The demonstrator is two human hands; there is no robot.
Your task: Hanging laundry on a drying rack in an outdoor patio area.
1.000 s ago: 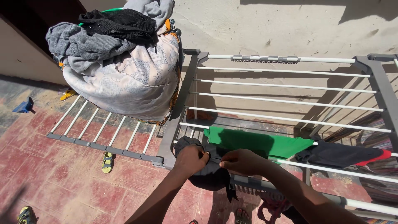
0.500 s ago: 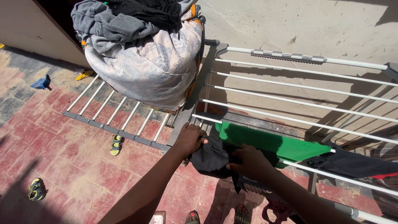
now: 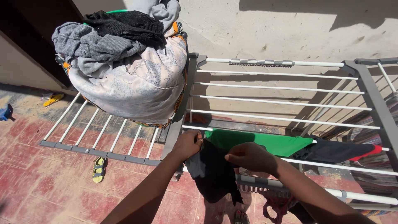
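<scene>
Both hands have shifted slightly along the rail since the earlier frame. Left hand [image 3: 187, 144] and right hand [image 3: 248, 157], each grip closed, pinch the black garment [image 3: 211, 174], now draped lower over the drying rack [image 3: 273, 119] beside a green garment [image 3: 265, 143]. Laundry bundle [image 3: 128, 79] stays on the rack's left wing. No labels or signs visible.

No packages, labels, signs or screens anywhere in view. Nothing of that kind on the rack, the wall or the floor; only cloth, rails and tiles, none bearing a tag that can be made out.
</scene>
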